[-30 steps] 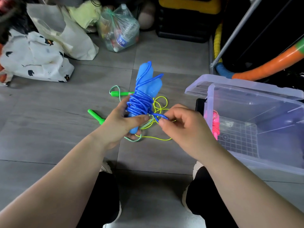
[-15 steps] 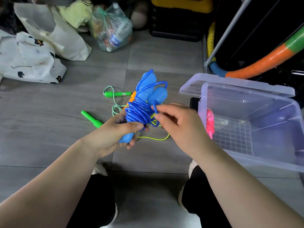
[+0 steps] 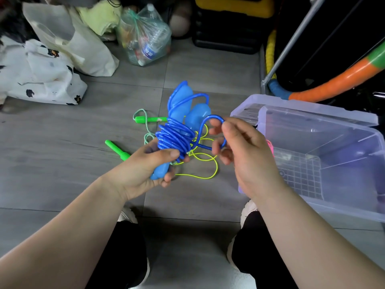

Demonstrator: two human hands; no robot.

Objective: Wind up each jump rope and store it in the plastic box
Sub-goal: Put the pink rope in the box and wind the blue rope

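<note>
Left hand [image 3: 143, 167] is gripping the blue plastic jump rope [image 3: 175, 138] round its wound coil, thumb pressing on top, two light-blue handles [image 3: 198, 116] sticking up and away. Right hand [image 3: 248, 155] is holding the free loop of the same cord, fingers curled through it, just right of the coil. Bundle is hanging above the grey tile floor [image 3: 62, 153], over a green-handled braided rope [image 3: 119, 151] and a thin yellow cord [image 3: 206, 163]. Clear plastic box [image 3: 333, 122] is sitting open on the right, a pink rope [image 3: 270, 146] lying inside.
</note>
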